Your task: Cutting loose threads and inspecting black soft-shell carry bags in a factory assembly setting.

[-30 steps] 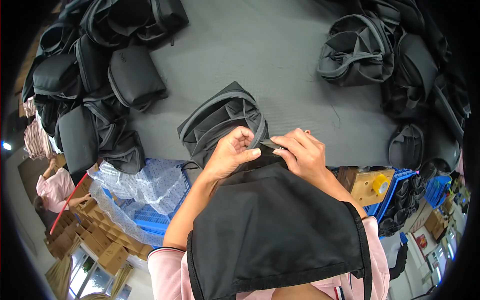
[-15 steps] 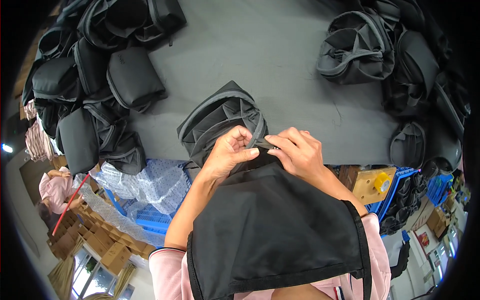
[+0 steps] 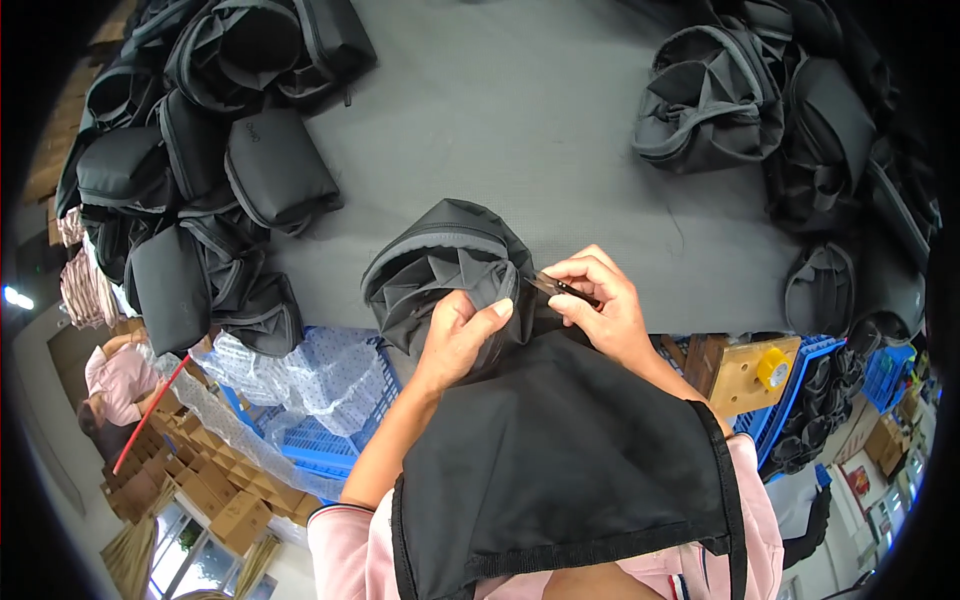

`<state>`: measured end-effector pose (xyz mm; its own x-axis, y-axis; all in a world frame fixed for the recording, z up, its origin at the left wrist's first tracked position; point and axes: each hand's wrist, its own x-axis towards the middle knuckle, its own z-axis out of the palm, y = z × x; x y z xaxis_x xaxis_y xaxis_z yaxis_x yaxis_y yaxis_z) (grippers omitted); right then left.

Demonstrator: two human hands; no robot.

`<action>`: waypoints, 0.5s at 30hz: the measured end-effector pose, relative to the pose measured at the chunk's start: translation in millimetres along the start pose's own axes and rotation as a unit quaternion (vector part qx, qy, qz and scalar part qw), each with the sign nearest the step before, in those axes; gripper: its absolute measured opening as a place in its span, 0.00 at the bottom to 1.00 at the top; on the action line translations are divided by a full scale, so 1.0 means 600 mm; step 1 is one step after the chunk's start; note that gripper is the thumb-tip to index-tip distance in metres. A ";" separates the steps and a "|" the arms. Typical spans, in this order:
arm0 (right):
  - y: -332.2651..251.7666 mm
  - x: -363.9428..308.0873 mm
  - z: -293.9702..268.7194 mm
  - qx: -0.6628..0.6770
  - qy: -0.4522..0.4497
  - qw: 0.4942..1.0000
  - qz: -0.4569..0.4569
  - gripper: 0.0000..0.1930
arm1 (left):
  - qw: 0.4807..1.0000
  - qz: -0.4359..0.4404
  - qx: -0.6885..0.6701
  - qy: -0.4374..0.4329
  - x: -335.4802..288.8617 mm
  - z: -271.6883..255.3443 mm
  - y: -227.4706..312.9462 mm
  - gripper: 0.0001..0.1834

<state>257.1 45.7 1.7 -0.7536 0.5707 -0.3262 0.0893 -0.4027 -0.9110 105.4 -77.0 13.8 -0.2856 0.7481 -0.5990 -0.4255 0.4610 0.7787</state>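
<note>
A: Where to look first?
B: At the middle of the frame, just above the black apron (image 3: 570,450). Find there an open black pouch (image 3: 410,287), at the near edge of the grey table (image 3: 480,130), with a grey band curving round its mouth and creased lining showing inside.

A: And with the left hand (image 3: 452,345)?
B: Gripping the pouch at the lower right of its mouth, with the thumb laid along the cloth. Can't make out every fingertip among the folds.

A: And with the right hand (image 3: 612,308)?
B: Closed round small dark snips (image 3: 570,291), just right of the pouch, with the blades pointed toward its right rim. Can't tell whether touching the cloth.

A: Elsewhere on the table?
B: Look to the upper left for a heap of black pouches (image 3: 280,165), some closed, some gaping. Look to the upper right for a second pile (image 3: 832,130), much the same.

A: And below the table edge?
B: At the lower left, see clear bubble wrap (image 3: 310,378) over a blue crate (image 3: 320,440), brown cartons (image 3: 238,518), and a co-worker in pink (image 3: 120,380) near a red bar (image 3: 150,415). At right, see yellow tape (image 3: 773,369) against a wooden block (image 3: 727,385).
</note>
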 end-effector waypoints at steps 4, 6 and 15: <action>0.001 -0.001 0.004 -0.042 0.001 0.999 0.003 0.10 | 1.000 0.004 0.012 0.008 -0.006 0.003 -0.004 0.13; 0.002 0.005 0.005 -0.042 -0.006 0.999 -0.004 0.10 | 1.000 0.009 0.013 0.017 -0.005 0.003 0.001 0.13; 0.005 0.005 0.006 -0.046 -0.021 0.999 -0.017 0.10 | 0.994 -0.014 -0.070 0.079 -0.014 0.009 0.005 0.19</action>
<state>252.6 43.8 -1.1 -0.7840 0.5508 -0.2862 0.1223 -0.3150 -0.9412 111.1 -79.4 22.3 -0.3989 0.6467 -0.6502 -0.5478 0.4006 0.7345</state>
